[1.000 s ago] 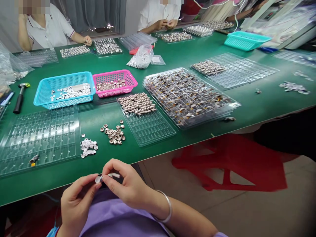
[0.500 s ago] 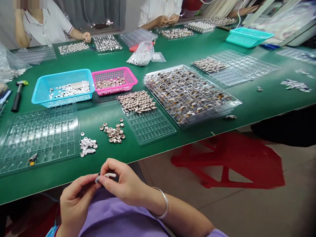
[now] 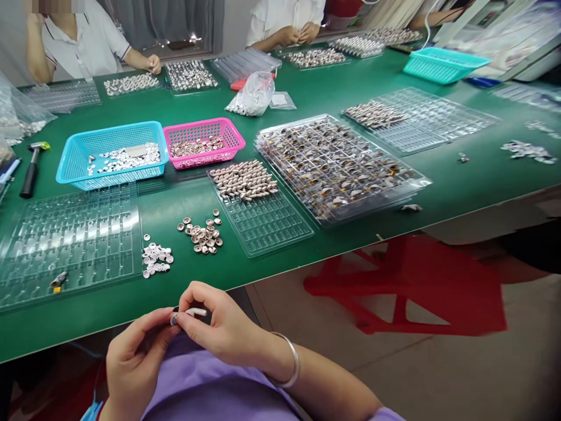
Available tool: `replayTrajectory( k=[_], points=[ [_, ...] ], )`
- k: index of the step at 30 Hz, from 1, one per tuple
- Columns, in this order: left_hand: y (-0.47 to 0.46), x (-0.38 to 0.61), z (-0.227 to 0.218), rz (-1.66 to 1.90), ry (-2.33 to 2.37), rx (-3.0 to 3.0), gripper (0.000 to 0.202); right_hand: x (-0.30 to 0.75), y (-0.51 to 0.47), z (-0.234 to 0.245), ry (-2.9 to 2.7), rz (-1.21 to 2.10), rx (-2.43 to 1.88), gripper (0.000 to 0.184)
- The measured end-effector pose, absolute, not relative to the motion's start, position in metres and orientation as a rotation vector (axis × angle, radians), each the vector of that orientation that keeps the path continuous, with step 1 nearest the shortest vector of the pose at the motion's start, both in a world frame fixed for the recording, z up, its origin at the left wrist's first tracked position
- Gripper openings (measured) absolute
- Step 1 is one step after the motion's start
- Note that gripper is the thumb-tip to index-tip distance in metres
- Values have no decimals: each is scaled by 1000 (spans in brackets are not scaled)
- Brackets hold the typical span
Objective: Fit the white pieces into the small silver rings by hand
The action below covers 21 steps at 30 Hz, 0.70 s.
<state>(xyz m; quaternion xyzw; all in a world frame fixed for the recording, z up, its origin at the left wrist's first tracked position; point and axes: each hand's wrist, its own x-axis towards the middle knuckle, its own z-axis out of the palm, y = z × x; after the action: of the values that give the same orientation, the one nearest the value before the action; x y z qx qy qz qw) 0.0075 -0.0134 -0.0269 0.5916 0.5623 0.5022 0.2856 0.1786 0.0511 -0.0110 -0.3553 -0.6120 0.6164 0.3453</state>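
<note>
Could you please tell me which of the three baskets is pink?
It is the middle basket, holding brownish round pieces; the left basket is blue, the far right basket turquoise.

The piece [image 3: 198,312] you hold shows a white stem. Your top [image 3: 210,389] is purple, your bangle [image 3: 296,365] silver, and the desk [image 3: 166,213] before you plain green. You have a blue basket [image 3: 114,179] beside a pink basket [image 3: 205,160], each patterned with rows of small holes (a third basket [image 3: 442,69], farther off, is turquoise). Your hammer [image 3: 28,175] has a black handle and a yellow-green tip. One heap of caps [image 3: 155,258] is white, another heap [image 3: 204,237] brownish; the stool [image 3: 451,286] is red.
</note>
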Motion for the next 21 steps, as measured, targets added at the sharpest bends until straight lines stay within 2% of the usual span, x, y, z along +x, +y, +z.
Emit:
replayTrajectory(
  k=[7, 11, 16, 21],
  points=[
    [-23, 0, -34, 1359, 1569, 1970, 44, 178, 47, -14, -1583, 1609, -918, 11],
    [-25, -3, -32, 1333, 1540, 2123, 39, 177, 44, -14, -1556, 1616, -882, 12],
    [-25, -1, -24, 1370, 1506, 2080, 49, 176, 41, -16, -1576, 1524, -845, 12],
    [-23, 2, -17, 1380, 1466, 2012, 50, 176, 38, -16, -1542, 1530, -782, 10]
  ],
)
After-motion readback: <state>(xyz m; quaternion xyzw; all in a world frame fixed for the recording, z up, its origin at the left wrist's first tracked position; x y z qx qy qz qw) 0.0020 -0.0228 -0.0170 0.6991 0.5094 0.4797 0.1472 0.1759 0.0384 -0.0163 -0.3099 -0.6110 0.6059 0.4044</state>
